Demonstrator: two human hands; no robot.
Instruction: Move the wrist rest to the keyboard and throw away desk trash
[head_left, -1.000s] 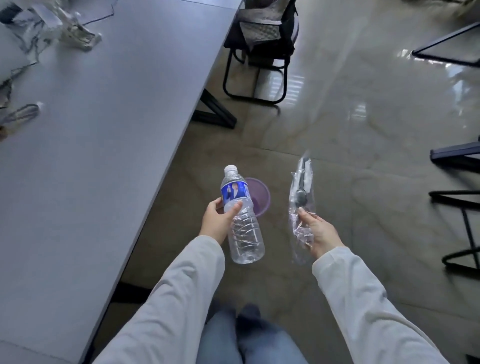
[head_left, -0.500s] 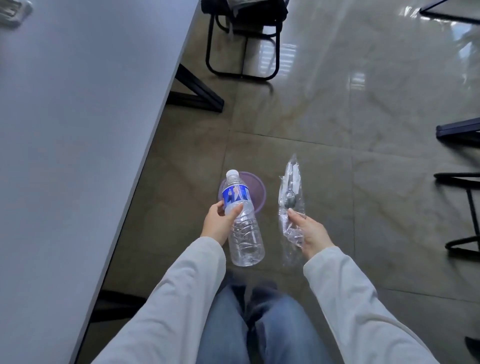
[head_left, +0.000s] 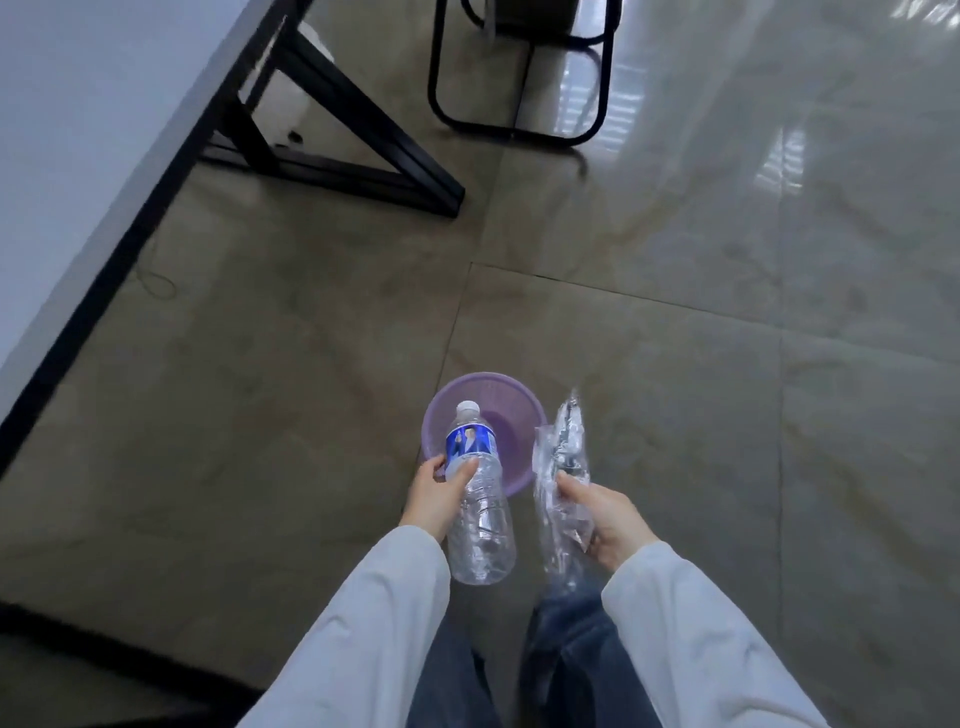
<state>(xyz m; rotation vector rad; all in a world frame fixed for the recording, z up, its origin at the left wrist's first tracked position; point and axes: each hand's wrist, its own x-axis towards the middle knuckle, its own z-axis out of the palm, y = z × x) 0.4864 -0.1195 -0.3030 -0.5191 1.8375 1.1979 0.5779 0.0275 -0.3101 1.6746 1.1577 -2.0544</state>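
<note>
My left hand (head_left: 434, 496) grips an empty clear plastic bottle (head_left: 478, 499) with a blue label and white cap, held upright over the near rim of a purple mesh trash basket (head_left: 498, 410) that stands on the floor. My right hand (head_left: 605, 517) holds a crumpled clear plastic wrapper (head_left: 561, 467) with a dark utensil inside, just right of the basket's rim. The wrist rest and keyboard are out of view.
The grey desk (head_left: 78, 130) runs along the left with black frame legs (head_left: 337, 114) underneath. A black chair base (head_left: 519, 104) stands at the top. Glossy floor tiles lie to the right. My legs in jeans (head_left: 566, 649) are below.
The view has tilted down and closed in on the purple basket, which looks larger. Both hands with the bottle and wrapper now sit over its near rim.
</note>
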